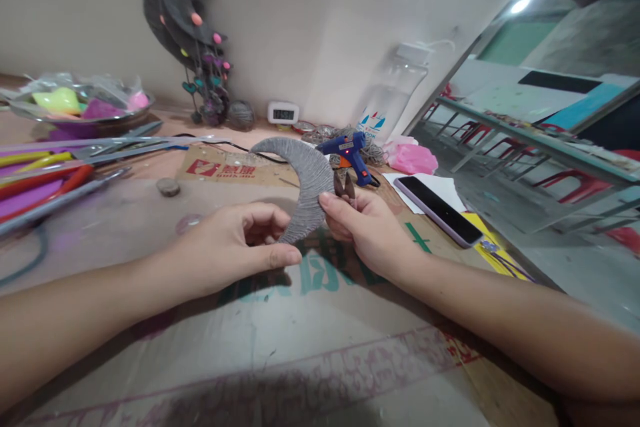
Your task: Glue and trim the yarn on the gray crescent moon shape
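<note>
A crescent moon shape wrapped in grey yarn is held up over the cardboard in front of me. Its lower tip lies between the thumb and curled fingers of my left hand. My right hand pinches the crescent's outer edge, thumb in front. Dark pointed metal blades, like small thread snips, stick up from that same hand; their handles are hidden in the palm. Just behind the crescent lies a blue glue gun with a small red light.
Cardboard covers the table. Scissors and other tools lie left, before a bowl of colourful bags. A phone lies right. At the back are a yarn ball, a clock, a bottle and a hanging moon ornament.
</note>
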### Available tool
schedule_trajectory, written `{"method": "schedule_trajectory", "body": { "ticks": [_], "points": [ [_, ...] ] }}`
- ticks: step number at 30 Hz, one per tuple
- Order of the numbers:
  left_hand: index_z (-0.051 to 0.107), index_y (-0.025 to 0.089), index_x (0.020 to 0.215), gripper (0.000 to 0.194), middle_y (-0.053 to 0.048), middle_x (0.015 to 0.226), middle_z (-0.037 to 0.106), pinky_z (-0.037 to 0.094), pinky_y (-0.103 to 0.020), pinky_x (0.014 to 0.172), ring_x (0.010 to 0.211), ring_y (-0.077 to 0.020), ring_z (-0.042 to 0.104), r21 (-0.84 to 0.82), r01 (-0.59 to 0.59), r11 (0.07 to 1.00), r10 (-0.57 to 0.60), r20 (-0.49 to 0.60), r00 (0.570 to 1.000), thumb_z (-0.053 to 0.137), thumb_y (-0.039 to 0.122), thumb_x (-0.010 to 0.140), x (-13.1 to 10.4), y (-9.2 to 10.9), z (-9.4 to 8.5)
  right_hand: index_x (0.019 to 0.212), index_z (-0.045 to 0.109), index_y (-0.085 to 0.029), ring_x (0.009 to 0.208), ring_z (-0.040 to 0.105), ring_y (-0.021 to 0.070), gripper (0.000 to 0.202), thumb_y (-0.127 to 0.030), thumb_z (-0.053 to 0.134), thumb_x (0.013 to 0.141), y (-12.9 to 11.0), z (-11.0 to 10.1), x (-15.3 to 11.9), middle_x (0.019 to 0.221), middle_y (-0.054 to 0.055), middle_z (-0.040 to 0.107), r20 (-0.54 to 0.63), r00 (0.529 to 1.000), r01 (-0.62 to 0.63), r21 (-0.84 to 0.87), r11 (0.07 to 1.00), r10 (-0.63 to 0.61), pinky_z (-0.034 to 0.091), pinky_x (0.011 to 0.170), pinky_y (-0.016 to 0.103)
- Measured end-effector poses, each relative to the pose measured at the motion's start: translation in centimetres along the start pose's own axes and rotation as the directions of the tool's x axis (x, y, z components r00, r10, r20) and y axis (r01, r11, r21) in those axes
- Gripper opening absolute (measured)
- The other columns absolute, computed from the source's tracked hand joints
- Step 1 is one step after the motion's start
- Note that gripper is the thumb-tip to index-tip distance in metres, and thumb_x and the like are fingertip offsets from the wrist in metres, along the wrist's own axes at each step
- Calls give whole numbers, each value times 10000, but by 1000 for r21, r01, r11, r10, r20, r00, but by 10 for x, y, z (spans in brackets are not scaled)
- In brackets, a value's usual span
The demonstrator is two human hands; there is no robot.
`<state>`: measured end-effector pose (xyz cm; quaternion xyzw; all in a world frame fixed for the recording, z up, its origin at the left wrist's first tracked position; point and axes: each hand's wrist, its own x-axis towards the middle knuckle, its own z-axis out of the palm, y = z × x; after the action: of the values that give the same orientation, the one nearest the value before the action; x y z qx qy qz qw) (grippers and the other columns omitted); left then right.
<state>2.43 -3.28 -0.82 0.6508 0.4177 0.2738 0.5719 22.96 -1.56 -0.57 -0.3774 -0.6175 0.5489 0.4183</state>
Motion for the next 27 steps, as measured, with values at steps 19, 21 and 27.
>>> {"method": "schedule_trajectory", "body": {
  "ticks": [19,21,27],
  "points": [
    [638,188,808,155,37,680,618,429,-180,549,608,-82,554,-3,-33,999,33,-9,999,626,341,828,-2,3,2,606,399,-195,498,266,59,375,-393,583,866,-16,9,-10,552,-70,324,-42,983,164,-236,958,-178,252,474,218],
    [632,186,786,166,41,646,604,410,-179,517,576,-80,535,36,-35,999,36,-31,999,615,343,837,-3,2,1,646,455,-186,534,314,65,305,-362,565,870,-17,10,-11,597,-55,378,-23,982,174,-271,947,-187,285,500,214],
    [610,191,762,178,51,633,581,382,-184,502,565,-76,510,186,-114,976,124,-44,991,582,335,862,-5,-2,0,669,518,-180,564,373,74,256,-349,580,852,-14,9,-9,611,-48,412,56,989,143,-171,975,-136,328,536,215]
  ]
}}
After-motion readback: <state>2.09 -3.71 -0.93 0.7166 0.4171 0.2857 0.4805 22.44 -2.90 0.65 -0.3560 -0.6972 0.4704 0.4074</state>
